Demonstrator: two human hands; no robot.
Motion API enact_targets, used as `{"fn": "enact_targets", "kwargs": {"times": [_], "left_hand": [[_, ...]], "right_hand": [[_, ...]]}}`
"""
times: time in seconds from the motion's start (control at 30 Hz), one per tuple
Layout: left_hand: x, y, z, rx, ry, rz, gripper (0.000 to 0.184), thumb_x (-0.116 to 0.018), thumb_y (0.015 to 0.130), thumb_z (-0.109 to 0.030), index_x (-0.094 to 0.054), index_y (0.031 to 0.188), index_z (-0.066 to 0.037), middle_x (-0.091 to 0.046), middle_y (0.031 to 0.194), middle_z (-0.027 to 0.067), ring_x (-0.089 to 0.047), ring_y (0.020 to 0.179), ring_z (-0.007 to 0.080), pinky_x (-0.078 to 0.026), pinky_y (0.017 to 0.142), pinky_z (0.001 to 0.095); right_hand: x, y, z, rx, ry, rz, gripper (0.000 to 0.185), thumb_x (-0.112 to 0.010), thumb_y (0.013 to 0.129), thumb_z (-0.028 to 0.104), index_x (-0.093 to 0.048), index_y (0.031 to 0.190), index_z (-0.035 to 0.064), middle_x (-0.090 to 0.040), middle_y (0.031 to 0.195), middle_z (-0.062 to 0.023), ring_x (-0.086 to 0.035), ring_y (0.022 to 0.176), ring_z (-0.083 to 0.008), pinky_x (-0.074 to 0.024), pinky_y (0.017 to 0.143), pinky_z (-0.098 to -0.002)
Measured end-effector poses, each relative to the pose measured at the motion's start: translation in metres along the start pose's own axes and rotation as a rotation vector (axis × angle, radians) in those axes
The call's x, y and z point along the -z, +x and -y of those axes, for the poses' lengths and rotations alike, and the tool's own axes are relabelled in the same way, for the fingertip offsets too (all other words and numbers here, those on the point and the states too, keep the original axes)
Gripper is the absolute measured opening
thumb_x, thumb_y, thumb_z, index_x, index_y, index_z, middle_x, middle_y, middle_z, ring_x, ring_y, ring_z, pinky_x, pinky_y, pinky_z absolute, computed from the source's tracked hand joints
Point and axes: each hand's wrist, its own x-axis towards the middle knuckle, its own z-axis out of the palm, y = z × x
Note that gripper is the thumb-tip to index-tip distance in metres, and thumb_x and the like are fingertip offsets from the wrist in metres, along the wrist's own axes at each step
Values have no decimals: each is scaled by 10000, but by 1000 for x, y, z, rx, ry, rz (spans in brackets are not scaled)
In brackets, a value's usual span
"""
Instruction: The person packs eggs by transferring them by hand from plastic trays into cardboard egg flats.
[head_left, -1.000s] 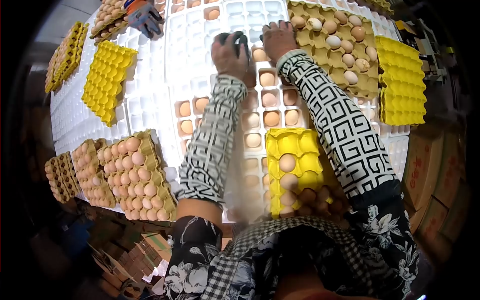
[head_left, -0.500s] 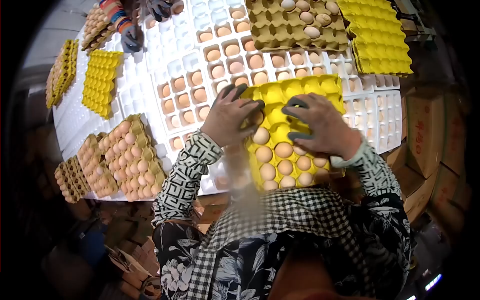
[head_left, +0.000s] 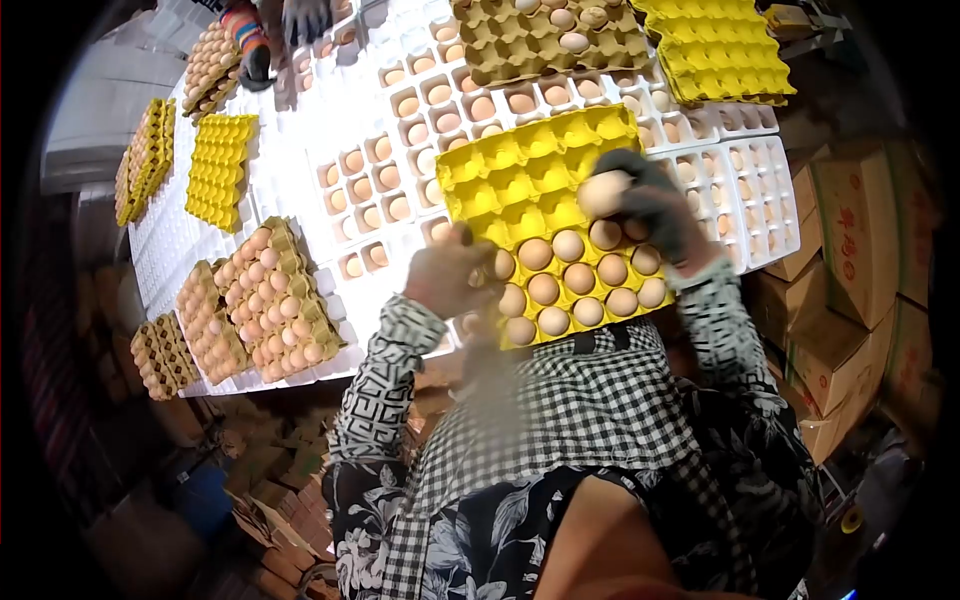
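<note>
A yellow egg tray [head_left: 530, 170] lies before me, tilted slightly, with several brown eggs [head_left: 543, 289] in its rows nearest my body and bare cups farther off. My right hand [head_left: 655, 205], in a dark-fingered glove, holds a pale brown egg [head_left: 604, 194] above the tray's right side. At the tray's left edge is my left hand [head_left: 450, 273], its fingers curled; what they grip, if anything, is hidden. White compartment trays [head_left: 350, 240] holding single eggs spread under and beyond the yellow tray.
Brown pulp tray [head_left: 550, 45] with a few eggs stands beyond; stacked yellow trays [head_left: 715, 50] are at its right. Filled egg trays [head_left: 275, 300] stand at left, near another yellow tray [head_left: 218, 170]. A co-worker's gloved hand [head_left: 257, 68] shows at upper left. Cartons [head_left: 845, 250] are at right.
My right hand has risen to the right and now holds an egg over the tray. My left hand has moved down to the tray's left edge. More eggs show in the yellow tray.
</note>
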Motion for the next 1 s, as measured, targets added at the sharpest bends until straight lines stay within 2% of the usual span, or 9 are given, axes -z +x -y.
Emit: {"fn": "enact_targets", "kwargs": {"times": [0.2,0.27,0.33,0.4,0.47,0.5,0.63,0.8,1.0], "left_hand": [[-3,-4,3,116,-363,-50,456,-714,766,-350,-638,1148,-112,-619,1049,142,-663,825,271,-543,702,404],[-7,-3,24,344,-1427,10,610,-686,741,-223,-540,1308,-49,-641,1111,136,-642,708,213,-526,626,339],[3,-4,17,143,-1731,-138,725,-673,729,-170,-425,1401,-61,-625,1151,153,-627,686,196,-515,603,314],[10,7,10,56,-1729,-224,738,-696,773,-225,-389,1426,-69,-590,1187,145,-623,697,177,-509,600,307],[18,19,11,221,-1375,-46,646,-721,785,-287,-498,1347,-59,-565,1234,146,-624,748,176,-521,632,310],[16,25,0,29,-803,-65,555,-747,778,-329,-582,1250,-89,-549,1272,160,-649,787,229,-541,645,361],[5,47,-65,-4,345,155,287,-627,811,-200,-690,1064,-81,-545,1171,177,-663,818,297,-569,638,402],[12,33,-38,5,15,97,463,-717,764,-292,-661,1178,-93,-554,1237,196,-661,930,309,-562,776,390],[-8,59,144,348,-566,-995,505,-807,715,-253,-670,1163,-65,-563,1222,185,-593,1037,307,-500,893,413]], "right_hand": [[35,27,-31,126,-1679,-360,529,-692,821,487,-629,1114,51,-688,929,-176,-662,921,-308,-509,788,-414],[47,20,-31,270,-1482,-328,472,-670,855,388,-642,1156,26,-696,973,-159,-674,938,-265,-519,822,-383],[77,-2,-24,222,-598,-253,423,-639,876,272,-642,1200,-1,-697,1024,-126,-665,947,-184,-528,834,-325],[76,-27,8,90,-105,-194,373,-635,870,186,-655,1166,-41,-685,1046,-84,-644,911,-133,-531,809,-268],[72,-20,12,61,-333,-149,333,-644,864,180,-684,1136,-8,-674,1055,-94,-655,858,-148,-533,813,-284],[75,-7,-9,462,-792,-36,316,-682,836,202,-708,1106,41,-651,1121,-126,-668,842,-201,-539,810,-321],[-1,-10,-28,431,-1966,56,142,-676,768,203,-662,822,73,-533,1294,-172,-571,1032,-341,-557,722,-382],[-5,3,17,274,-1695,299,235,-774,651,259,-701,820,114,-565,1206,-155,-593,969,-312,-538,718,-403],[-47,116,43,494,-751,27,430,-788,754,312,-713,1079,41,-646,1100,-171,-602,1068,-282,-460,952,-391]]}}
